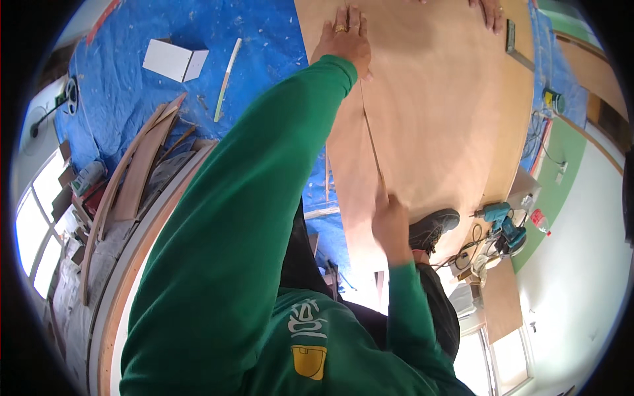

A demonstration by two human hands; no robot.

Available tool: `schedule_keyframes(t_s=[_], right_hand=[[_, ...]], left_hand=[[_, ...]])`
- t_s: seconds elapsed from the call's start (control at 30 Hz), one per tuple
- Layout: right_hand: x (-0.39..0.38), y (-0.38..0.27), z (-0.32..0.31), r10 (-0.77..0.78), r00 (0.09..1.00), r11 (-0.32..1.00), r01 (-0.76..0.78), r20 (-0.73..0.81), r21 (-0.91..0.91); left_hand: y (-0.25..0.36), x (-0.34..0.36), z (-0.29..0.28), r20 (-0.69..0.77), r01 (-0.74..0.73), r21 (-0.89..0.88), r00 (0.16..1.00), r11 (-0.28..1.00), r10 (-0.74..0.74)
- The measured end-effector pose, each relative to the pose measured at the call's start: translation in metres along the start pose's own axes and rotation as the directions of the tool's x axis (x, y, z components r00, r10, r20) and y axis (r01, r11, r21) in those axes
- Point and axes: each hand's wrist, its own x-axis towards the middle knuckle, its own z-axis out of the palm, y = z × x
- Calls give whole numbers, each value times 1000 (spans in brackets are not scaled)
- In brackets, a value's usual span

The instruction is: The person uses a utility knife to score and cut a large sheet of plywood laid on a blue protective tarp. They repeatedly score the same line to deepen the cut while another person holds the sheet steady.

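Note:
A large sheet of light brown plywood (436, 132) lies before me. My left hand (343, 43) presses on its far left part, open, fingers stretched out and a ring on one of them. A thin dark line (370, 129) runs along the sheet from near that hand down to my right hand; whether it is a cut or a blade seen edge-on, I cannot tell. My right hand (392, 228) is closed and a little blurred at the line's near end. What it grips is hidden. My shoe (434, 228) rests on the sheet beside it.
Another person's hand (490, 14) rests on the far right edge near a metal square (511, 36). A teal drill (494, 212), a teal power tool (512, 236) and cords lie at right. Blue tarp (264, 86), a white box (173, 59) and wood strips (142, 171) are left.

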Motion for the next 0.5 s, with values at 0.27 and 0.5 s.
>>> schedule_keyframes(t_s=[0.27,0.5], right_hand=[[95,9,13,7,999,995,-11,-49,-95],[-22,-15,-23,212,967,974,-220,145,46]], left_hand=[[21,3,-9,-2,0,33,1000,999,1],[5,0,-25,123,30,-89,992,996,-19]])
